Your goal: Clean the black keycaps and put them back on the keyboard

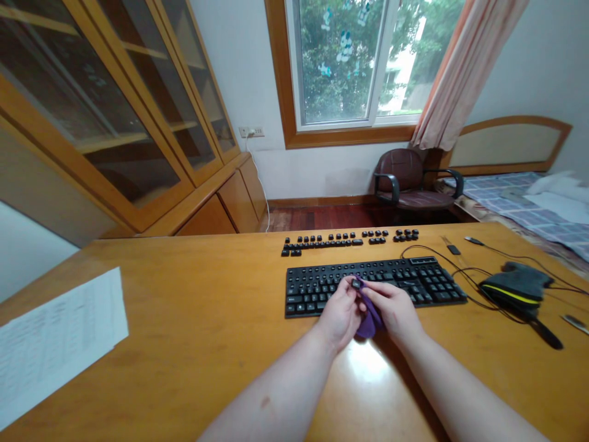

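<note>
Over the front of a black keyboard point(442, 285), my two hands are close together. My left hand point(340, 313) pinches a small black keycap point(356, 283) between thumb and fingers. In my right hand point(396, 307) is a purple cloth point(369, 322), its fingers closed on it right beside the keycap; the cloth hangs down between both hands. Behind the keyboard, loose black keycaps point(338, 244) lie in rows. The upper rows of the keyboard appear to lack their caps, and its middle is partly hidden by my hands.
On the right of the wooden desk point(207, 331) lie a dark brush-like tool with grey cloth point(515, 285), cables point(529, 258) and a small black puller with wire prongs point(453, 249). Printed papers point(69, 337) lie at left. Beyond stand a chair point(405, 178) and a glass-door cabinet point(138, 92).
</note>
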Motion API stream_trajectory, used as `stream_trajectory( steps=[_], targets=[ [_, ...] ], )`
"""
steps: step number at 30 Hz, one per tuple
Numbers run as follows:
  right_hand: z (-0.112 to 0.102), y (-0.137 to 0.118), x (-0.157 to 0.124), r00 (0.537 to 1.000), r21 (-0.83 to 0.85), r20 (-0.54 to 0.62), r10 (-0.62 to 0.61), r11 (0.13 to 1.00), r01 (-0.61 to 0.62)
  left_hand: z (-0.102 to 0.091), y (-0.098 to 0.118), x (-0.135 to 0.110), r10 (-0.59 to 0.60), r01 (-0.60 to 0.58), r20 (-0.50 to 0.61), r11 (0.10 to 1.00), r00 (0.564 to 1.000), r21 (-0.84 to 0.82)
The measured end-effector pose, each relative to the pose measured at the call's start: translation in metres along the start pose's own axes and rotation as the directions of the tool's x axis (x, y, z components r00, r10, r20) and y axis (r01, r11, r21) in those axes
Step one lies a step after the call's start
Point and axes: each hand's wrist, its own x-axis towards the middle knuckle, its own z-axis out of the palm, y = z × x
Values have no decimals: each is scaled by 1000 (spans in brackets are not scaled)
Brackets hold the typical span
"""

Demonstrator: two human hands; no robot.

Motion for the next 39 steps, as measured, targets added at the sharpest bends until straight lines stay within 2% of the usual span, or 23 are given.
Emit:
stream_trajectory(
  steps=[7, 14, 19, 26, 31, 37, 39],
  targets=[
    [4, 2, -5, 985, -184, -73, -158, 972, 142, 1, -5, 1, 35, -31, -40, 996, 999, 87],
    [1, -2, -3, 993, -136, 6, -120, 984, 119, -1, -7, -1, 63, -70, 44, 982, 997, 174],
    [-2, -3, -1, 985, -142, -43, -170, 976, 162, -6, -7, -1, 109, -109, 15, 947, 994, 302],
    [1, -5, -3, 992, -173, 3, -126, 977, 125, -5, -4, -1, 84, -80, 0, 948, 996, 308],
    [-1, -2, -1, 980, -167, -60, -189, 970, 177, -9, -6, 2, 112, -99, -17, 931, 994, 351],
    [0, -1, -3, 985, -185, 12, -173, 968, 172, -12, -7, 2, 110, -106, 8, 935, 994, 338],
    [0, -1, -3, 981, -190, -3, -196, 963, 191, -12, -7, 2, 95, -93, 10, 935, 995, 343]
  ],
)
